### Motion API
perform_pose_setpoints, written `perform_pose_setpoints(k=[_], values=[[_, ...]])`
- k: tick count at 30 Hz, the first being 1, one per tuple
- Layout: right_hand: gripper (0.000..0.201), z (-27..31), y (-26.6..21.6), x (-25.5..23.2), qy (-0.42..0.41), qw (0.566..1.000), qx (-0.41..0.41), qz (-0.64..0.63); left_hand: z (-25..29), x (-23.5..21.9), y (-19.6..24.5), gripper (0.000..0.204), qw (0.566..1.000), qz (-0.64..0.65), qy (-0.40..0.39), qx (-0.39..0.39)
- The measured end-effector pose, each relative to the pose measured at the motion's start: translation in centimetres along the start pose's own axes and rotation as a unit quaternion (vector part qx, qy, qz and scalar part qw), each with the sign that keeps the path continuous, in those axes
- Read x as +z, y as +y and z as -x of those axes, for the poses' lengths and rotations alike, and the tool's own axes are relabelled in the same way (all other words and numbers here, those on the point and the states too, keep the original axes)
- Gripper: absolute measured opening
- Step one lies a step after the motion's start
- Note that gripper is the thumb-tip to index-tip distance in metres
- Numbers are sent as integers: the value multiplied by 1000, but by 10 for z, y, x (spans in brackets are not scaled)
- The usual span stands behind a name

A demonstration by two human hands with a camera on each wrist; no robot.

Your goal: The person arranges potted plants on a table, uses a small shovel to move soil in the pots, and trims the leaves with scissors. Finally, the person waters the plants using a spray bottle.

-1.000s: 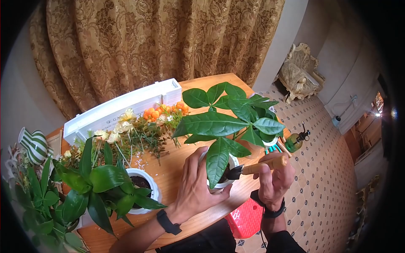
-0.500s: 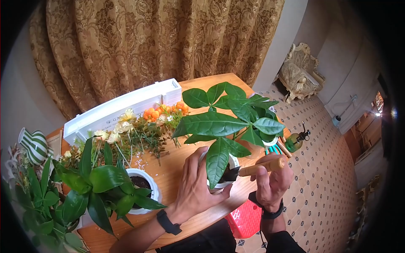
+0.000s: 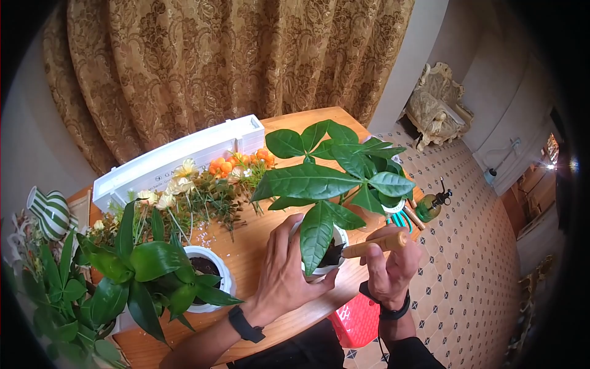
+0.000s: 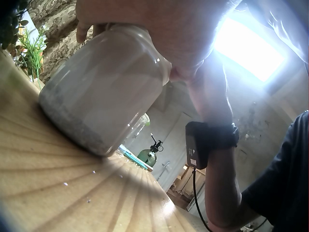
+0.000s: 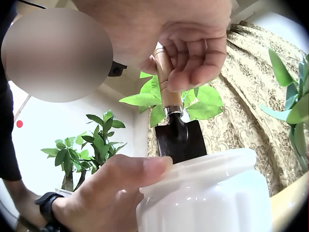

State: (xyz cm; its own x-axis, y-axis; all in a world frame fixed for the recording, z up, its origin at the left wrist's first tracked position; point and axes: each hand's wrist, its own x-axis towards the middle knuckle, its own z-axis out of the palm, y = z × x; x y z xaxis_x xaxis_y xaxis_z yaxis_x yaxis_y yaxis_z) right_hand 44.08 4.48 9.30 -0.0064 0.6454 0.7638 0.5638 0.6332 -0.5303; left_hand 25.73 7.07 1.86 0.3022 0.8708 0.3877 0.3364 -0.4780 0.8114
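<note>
My left hand (image 3: 289, 270) grips a white flower pot (image 5: 207, 193) at its rim, thumb along the near side and fingers round the far side. A plant with broad green leaves (image 3: 316, 181) stands in the pot, its leaves hiding much of the opening. My right hand (image 3: 393, 267) holds a small trowel by its wooden handle (image 3: 375, 245). The trowel's black blade (image 5: 181, 137) points down into the pot, its tip hidden behind the rim. In the left wrist view, the pot (image 4: 106, 87) sits on the wooden table (image 4: 63, 179).
To the left stands another white pot (image 3: 224, 280) with a leafy plant. Behind lie artificial flowers (image 3: 184, 178) beside a white planter box (image 3: 178, 157). A green spray bottle (image 3: 430, 206) is at the right. A red plastic stool (image 3: 356, 320) stands below the table edge.
My right hand has moved a little left, bringing the trowel blade further into the pot, under the leaves. The left hand and the pot have stayed put.
</note>
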Motion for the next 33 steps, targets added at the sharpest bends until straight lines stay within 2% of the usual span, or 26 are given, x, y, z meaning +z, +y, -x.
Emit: perform_pose_setpoints(k=[6,12,14,15,17,18,20,22,25,32,33], values=[[13,1,1,-4,12,1000,-3,25,0,2,-4,90,1000,4,-5,-4],[14,2,3,-1,-12,1000,-3,4,-1,0,-1,90,1000,-2,-1,5],[16,6,8,1,47,999,-25,2,0,0,-1,89,1000,-1,2,7],[16,6,9,-2,47,999,-25,2,0,1,-2,89,1000,-7,8,9],[15,6,10,-10,32,996,46,-74,1,2,-2,89,1000,-13,15,12],[15,7,10,-10,32,996,45,-74,1,1,-1,89,999,-27,23,21],[13,9,9,-8,118,972,130,-156,0,-1,1,89,998,-42,31,30],[13,8,11,-8,132,968,134,-168,0,-2,2,90,998,-53,22,26],[25,11,21,-9,194,954,155,-167,0,-1,1,91,998,-52,28,36],[26,9,20,-9,206,950,162,-169,0,-1,3,93,998,-38,35,39],[20,9,18,-10,191,951,156,-187,0,-2,4,92,998,-34,35,36]])
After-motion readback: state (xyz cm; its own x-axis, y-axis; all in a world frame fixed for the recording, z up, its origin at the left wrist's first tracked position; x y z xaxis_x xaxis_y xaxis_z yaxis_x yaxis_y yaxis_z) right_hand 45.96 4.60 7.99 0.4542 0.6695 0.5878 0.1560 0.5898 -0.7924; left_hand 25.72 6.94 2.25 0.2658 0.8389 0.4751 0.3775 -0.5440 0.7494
